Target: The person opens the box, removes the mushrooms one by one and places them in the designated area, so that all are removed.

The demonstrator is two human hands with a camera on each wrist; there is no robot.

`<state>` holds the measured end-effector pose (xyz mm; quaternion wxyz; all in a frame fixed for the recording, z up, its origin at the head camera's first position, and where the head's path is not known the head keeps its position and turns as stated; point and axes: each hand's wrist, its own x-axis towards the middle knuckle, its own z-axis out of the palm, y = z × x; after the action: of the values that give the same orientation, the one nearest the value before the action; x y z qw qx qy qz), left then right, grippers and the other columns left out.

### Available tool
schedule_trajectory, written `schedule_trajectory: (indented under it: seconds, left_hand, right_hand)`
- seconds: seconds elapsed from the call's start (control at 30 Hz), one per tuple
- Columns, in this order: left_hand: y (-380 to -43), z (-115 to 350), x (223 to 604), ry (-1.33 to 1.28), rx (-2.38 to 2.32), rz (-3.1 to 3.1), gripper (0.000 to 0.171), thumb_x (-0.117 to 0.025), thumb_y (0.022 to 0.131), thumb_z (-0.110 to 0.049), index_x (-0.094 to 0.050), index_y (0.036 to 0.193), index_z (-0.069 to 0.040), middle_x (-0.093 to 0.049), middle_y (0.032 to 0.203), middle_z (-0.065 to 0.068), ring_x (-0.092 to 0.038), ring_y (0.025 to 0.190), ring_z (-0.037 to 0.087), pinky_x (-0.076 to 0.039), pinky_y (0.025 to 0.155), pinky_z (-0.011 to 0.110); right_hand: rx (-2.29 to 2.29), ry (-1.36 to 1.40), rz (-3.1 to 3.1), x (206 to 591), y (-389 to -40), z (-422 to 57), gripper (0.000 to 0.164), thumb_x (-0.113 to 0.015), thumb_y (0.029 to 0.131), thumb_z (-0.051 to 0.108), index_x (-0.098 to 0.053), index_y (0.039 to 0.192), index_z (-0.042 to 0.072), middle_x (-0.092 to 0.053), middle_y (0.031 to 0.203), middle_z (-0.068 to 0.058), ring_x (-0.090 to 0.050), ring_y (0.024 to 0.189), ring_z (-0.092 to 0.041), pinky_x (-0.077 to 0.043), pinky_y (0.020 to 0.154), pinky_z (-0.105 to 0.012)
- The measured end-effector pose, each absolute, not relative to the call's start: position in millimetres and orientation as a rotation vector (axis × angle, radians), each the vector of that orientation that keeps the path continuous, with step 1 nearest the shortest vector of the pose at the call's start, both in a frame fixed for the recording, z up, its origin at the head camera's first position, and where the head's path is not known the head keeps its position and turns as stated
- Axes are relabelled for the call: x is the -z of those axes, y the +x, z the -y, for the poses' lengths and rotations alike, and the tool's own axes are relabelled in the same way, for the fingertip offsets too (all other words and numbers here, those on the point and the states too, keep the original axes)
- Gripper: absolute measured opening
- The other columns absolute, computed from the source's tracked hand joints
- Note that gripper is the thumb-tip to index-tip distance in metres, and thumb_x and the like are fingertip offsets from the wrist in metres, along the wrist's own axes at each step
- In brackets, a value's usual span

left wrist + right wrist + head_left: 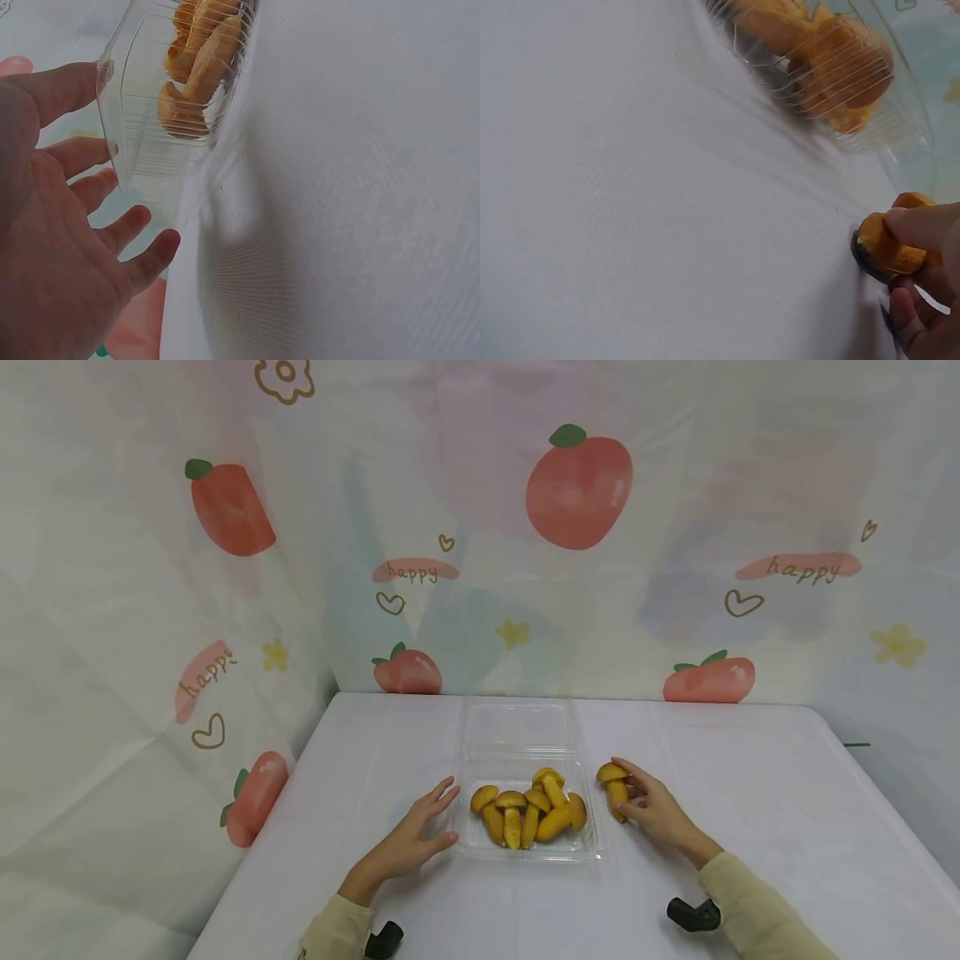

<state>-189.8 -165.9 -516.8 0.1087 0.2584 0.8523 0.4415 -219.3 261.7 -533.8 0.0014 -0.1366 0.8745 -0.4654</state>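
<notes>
A clear plastic clamshell box [525, 853] lies on the white table with its lid [517, 727] folded back. Several yellow-brown mushrooms [512, 822] sit inside it, and they show through the ribbed wall in both wrist views. To the right of the box, my right hand [660, 810] pinches a single mushroom [617, 789] between thumb and fingers; in the right wrist view that mushroom [885, 244] is low over the cloth. My left hand [408, 839] is spread at the box's left side, fingers extended, thumb near the rim [105, 82] in the left wrist view.
A white cloth covers the table [750, 777]. Behind and to the left hang printed curtains [480, 527] with fruit and "happy" lettering. Black devices [693, 914] are worn at both wrists, below the sleeves.
</notes>
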Motion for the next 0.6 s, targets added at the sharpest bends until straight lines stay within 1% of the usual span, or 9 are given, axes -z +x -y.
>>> schedule_trajectory:
  seconds: [0.1,0.23,0.37,0.6]
  left_hand:
    - [-190,166,518,0.762,-1.306,-2.499,0.068,-0.062,0.101,-0.02,-0.029,0.159,-0.003,-0.012,0.171,0.017,-0.014,0.155,0.047,-0.019,0.117,0.074]
    - [-190,167,519,0.773,-1.314,-2.502,0.068,-0.062,0.101,-0.02,-0.029,0.159,-0.004,-0.013,0.171,0.017,-0.014,0.155,0.046,-0.019,0.118,0.073]
    - [-190,167,520,0.779,-1.301,-2.517,0.068,-0.062,0.101,-0.021,-0.03,0.159,-0.004,-0.014,0.171,0.016,-0.016,0.154,0.046,-0.02,0.118,0.073]
    - [-190,167,519,0.764,-1.293,-2.517,0.068,-0.062,0.101,-0.021,-0.029,0.159,-0.004,-0.013,0.171,0.015,-0.015,0.155,0.046,-0.02,0.118,0.072]
  right_hand:
    - [1.385,-0.409,-2.785,534,-220,-261,0.07,-0.07,0.09,-0.004,-0.037,0.152,-0.002,-0.055,0.133,-0.026,-0.053,0.094,-0.018,-0.047,0.071,-0.018]
    - [1.327,-0.387,-2.811,533,-219,-260,0.071,-0.069,0.09,-0.003,-0.037,0.154,0.001,-0.056,0.133,-0.026,-0.051,0.091,-0.018,-0.046,0.069,-0.019]
    - [1.267,-0.358,-2.837,531,-217,-259,0.071,-0.07,0.091,0.001,-0.037,0.154,0.001,-0.055,0.135,-0.027,-0.05,0.088,-0.018,-0.043,0.068,-0.02]
    - [1.216,-0.331,-2.833,524,-210,-263,0.075,-0.072,0.093,0.016,-0.033,0.156,0.002,-0.054,0.135,-0.029,-0.053,0.088,-0.019,-0.046,0.064,-0.022]
